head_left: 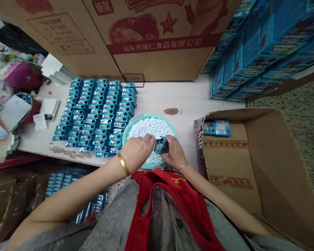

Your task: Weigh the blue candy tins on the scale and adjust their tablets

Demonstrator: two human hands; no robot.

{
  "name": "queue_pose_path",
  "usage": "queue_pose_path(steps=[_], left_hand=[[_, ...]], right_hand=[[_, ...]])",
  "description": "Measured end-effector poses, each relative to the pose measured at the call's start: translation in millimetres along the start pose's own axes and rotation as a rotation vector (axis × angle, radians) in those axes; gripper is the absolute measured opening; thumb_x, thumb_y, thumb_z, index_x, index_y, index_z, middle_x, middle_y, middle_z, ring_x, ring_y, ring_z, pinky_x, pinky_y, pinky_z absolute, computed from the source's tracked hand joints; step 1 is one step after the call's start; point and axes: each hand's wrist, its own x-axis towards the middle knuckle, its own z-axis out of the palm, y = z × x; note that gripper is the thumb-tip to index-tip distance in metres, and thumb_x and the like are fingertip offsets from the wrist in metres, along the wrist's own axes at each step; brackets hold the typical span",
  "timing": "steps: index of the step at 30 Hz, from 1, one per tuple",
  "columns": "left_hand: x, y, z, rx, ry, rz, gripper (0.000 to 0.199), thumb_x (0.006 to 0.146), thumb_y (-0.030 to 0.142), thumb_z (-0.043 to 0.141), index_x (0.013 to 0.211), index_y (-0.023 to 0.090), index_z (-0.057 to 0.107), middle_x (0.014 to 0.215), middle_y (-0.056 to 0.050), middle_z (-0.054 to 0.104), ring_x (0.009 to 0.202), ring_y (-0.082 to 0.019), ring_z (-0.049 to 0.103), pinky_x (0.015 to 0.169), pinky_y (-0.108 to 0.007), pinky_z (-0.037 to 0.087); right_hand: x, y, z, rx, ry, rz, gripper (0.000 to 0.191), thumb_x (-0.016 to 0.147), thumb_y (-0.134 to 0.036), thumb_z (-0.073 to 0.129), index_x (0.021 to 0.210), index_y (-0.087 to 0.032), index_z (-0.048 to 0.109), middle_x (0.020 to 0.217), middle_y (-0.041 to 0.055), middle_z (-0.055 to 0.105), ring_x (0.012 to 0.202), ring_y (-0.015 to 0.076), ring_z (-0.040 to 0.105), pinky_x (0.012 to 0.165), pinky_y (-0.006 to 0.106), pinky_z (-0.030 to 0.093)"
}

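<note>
Blue box, white pellets

We're looking out from the wearer's own head, one wide view facing forward and tipping steeply downward. The red apron is looming very close at bottom centre. Just beyond, the left hand and right hand are showing near mid-frame, at arm's reach. Farther off, the printed carton is filling top centre, while stacked blue boxes are slanting into the upper right.
</note>
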Motion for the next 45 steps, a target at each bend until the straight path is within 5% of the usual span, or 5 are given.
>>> queue_pose_path(steps=[9, 13, 19, 31, 45], left_hand=[[21.3, -64.1, 138.7, -0.265, -0.071, -0.252, 0.016, 0.087, 0.012, 0.043, 0.098, 0.014, 0.054, 0.099, -0.012, 0.060, 0.089, -0.021, 0.060, 0.070, -0.029, 0.045], [54.5, -38.2, 199.5, -0.385, -0.037, -0.242, 0.017, 0.089, 0.015, 0.041, 0.101, 0.015, 0.053, 0.102, -0.011, 0.060, 0.095, -0.021, 0.059, 0.077, -0.030, 0.046], [98.0, -6.3, 220.7, -0.572, 0.111, -0.201, 0.026, 0.088, 0.014, 0.040, 0.113, 0.014, 0.047, 0.114, -0.012, 0.057, 0.106, -0.020, 0.055, 0.091, -0.032, 0.043], [11.7, -58.9, 117.7, -0.629, 0.241, 0.058, 0.027, 0.088, 0.021, 0.045, 0.113, 0.014, 0.048, 0.108, -0.010, 0.058, 0.098, -0.019, 0.056, 0.087, -0.032, 0.045], [5.3, 1.6, 0.6, -0.022, -0.066, -0.001, 0.023, 0.091, 0.012, 0.033, 0.096, 0.013, 0.055, 0.089, -0.011, 0.058, 0.084, -0.025, 0.061, 0.061, -0.032, 0.045]], right_hand=[[-0.9, 3.5, -9.8, 0.024, 0.004, 0.037, 0.078, 0.070, -0.021, 0.063, 0.137, -0.014, 0.026, 0.127, 0.0190, 0.046, 0.121, 0.0336, 0.044, 0.101, 0.055, 0.041], [-2.9, 4.2, -15.2, 0.033, 0.018, 0.056, 0.079, 0.069, -0.021, 0.064, 0.138, -0.016, 0.026, 0.127, 0.0180, 0.047, 0.120, 0.0328, 0.046, 0.100, 0.054, 0.042], [-8.5, 0.4, -15.3, 0.039, 0.029, 0.137, 0.080, 0.068, -0.024, 0.067, 0.137, -0.016, 0.027, 0.127, 0.0183, 0.047, 0.119, 0.0321, 0.047, 0.100, 0.052, 0.043], [-1.9, -1.4, -3.8, 0.043, 0.041, 0.133, 0.078, 0.068, -0.023, 0.066, 0.135, -0.014, 0.027, 0.126, 0.0194, 0.047, 0.120, 0.0333, 0.046, 0.100, 0.053, 0.042], [3.6, -5.4, 1.2, 0.079, 0.056, 0.024, 0.078, 0.071, -0.020, 0.061, 0.138, -0.017, 0.022, 0.130, 0.0186, 0.045, 0.124, 0.0329, 0.042, 0.102, 0.057, 0.039]])
